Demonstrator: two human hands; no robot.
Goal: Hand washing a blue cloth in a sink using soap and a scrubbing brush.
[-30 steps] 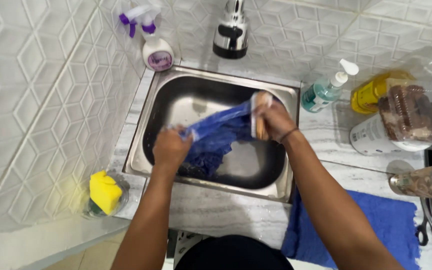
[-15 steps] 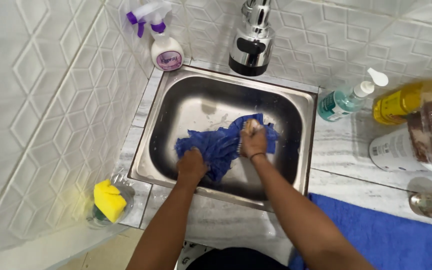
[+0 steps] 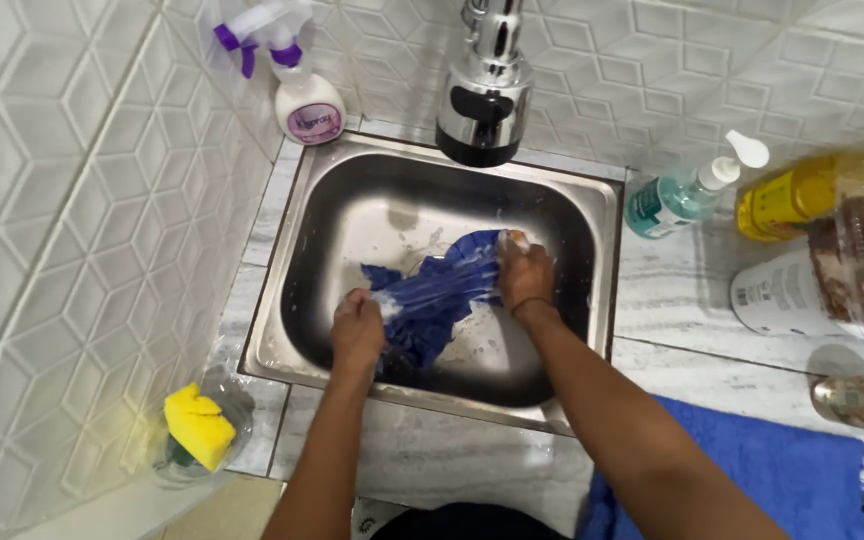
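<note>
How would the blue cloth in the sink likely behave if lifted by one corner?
The blue cloth would probably hang limp: it sags in folds between the left hand and right hand. It looks wet and sudsy, so likely heavy for its size, and slippery.

Inside the steel sink (image 3: 282,300), the left hand (image 3: 357,330) grips 1 end of a wet blue cloth (image 3: 437,295), pulled taut toward the right hand (image 3: 525,275), which presses what looks like a scrubbing brush (image 3: 512,240) on it. The tap (image 3: 482,100) hangs above; a yellow sponge (image 3: 197,428) sits left.
</note>
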